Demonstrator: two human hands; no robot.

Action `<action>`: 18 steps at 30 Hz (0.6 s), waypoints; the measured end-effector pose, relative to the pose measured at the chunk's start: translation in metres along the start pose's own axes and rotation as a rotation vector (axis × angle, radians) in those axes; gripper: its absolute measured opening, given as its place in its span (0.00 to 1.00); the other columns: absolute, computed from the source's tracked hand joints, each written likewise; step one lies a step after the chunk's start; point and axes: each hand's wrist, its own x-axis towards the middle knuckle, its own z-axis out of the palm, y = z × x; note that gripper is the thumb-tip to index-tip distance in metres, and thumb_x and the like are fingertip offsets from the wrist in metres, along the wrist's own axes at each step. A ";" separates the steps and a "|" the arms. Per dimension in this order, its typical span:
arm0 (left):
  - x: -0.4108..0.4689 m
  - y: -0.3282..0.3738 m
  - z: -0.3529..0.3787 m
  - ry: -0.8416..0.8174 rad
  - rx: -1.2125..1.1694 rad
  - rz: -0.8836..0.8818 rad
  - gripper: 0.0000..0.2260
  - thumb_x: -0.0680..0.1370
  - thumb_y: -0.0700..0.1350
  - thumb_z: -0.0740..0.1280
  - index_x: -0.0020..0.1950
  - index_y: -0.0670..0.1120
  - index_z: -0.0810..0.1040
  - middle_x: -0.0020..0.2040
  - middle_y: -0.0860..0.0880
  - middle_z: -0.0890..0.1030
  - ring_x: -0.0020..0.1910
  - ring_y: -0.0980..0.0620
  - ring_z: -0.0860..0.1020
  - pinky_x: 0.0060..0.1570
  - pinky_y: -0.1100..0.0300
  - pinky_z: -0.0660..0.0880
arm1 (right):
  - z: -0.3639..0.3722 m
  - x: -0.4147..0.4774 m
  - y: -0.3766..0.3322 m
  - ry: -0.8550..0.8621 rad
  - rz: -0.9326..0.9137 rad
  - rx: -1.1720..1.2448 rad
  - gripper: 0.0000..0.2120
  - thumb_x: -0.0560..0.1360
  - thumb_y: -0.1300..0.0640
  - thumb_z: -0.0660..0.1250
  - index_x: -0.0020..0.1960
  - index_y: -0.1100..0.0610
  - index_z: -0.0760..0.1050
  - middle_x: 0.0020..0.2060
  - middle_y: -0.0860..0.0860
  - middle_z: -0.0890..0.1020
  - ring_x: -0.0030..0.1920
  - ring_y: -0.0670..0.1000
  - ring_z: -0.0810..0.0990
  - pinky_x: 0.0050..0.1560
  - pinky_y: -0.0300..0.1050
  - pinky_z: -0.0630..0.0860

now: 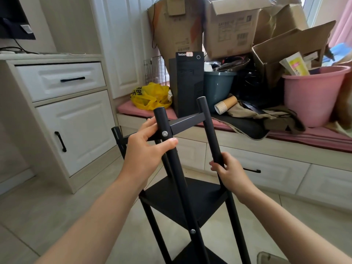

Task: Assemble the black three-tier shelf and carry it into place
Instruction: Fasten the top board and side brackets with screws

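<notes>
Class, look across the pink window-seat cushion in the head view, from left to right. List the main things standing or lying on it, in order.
yellow plastic bag → black computer tower → stack of paper cups → pink bucket. The blue-grey tub behind the cups is left out, since the two overlap.

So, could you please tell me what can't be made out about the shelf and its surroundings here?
Head view only:
1. Feet of the black shelf: cut off by the bottom edge.
2. Near corner of the top tier: hidden behind the left hand.
3. Part of the post: covered by the right hand and its fingers.
4. Print on the cardboard box: too small and blurred.
</notes>
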 end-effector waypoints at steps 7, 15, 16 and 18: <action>0.007 0.000 -0.004 -0.070 0.086 0.096 0.21 0.74 0.42 0.77 0.54 0.67 0.77 0.64 0.76 0.69 0.65 0.72 0.68 0.55 0.80 0.61 | 0.017 0.001 0.006 0.110 -0.034 0.026 0.07 0.80 0.59 0.66 0.58 0.56 0.74 0.49 0.52 0.81 0.51 0.53 0.78 0.51 0.46 0.72; 0.014 -0.020 -0.015 -0.068 0.124 0.114 0.27 0.75 0.37 0.75 0.60 0.68 0.75 0.61 0.76 0.71 0.58 0.84 0.66 0.52 0.87 0.60 | 0.036 -0.003 0.007 0.087 0.012 0.139 0.06 0.79 0.61 0.68 0.54 0.58 0.72 0.46 0.52 0.80 0.50 0.55 0.80 0.54 0.57 0.79; 0.015 -0.024 -0.017 -0.065 0.126 0.101 0.27 0.75 0.37 0.75 0.63 0.65 0.76 0.62 0.74 0.71 0.58 0.84 0.66 0.52 0.87 0.60 | 0.038 -0.004 0.007 0.089 0.010 0.140 0.06 0.79 0.61 0.68 0.54 0.57 0.72 0.46 0.52 0.80 0.50 0.55 0.79 0.53 0.58 0.79; 0.016 -0.032 -0.020 -0.060 0.129 0.074 0.26 0.75 0.37 0.75 0.68 0.60 0.76 0.63 0.73 0.71 0.58 0.84 0.65 0.52 0.87 0.59 | 0.041 -0.005 0.007 0.093 0.001 0.148 0.07 0.79 0.61 0.68 0.53 0.55 0.72 0.46 0.51 0.80 0.49 0.52 0.79 0.52 0.59 0.80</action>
